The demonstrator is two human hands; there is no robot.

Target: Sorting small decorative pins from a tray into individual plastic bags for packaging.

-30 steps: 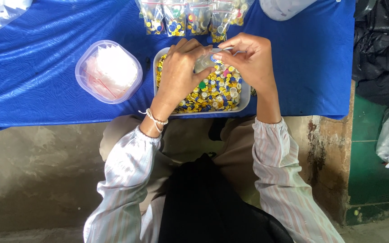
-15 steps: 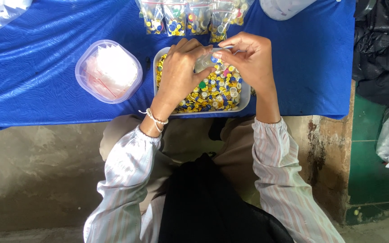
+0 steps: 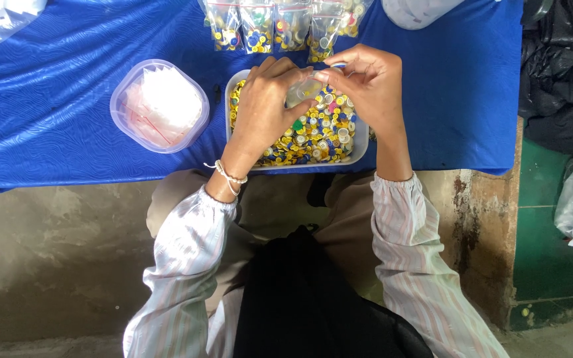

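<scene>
Both hands over white tray point(image 3: 359, 142) of mixed coloured buttons; left hand point(image 3: 264, 109) and right hand point(image 3: 366, 83) pinch small clear bag point(image 3: 303, 89) between fingertips, held directly above tray, likely so spills drop back; filled bags point(image 3: 280, 23) lined behind, round tub point(image 3: 159, 106) at left

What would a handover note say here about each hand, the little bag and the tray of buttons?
Left hand: over the tray, fingers pinching the small clear bag.
Right hand: fingers pinching the same bag's top edge.
Tray of mixed coloured buttons: on the blue tablecloth, still well filled.
Done: a row of filled bags lies beyond the tray.
Left: many loose buttons; the lidded tub of empty bags sits left of the tray.
Whether the held bag is sealed cannot be told.
</scene>
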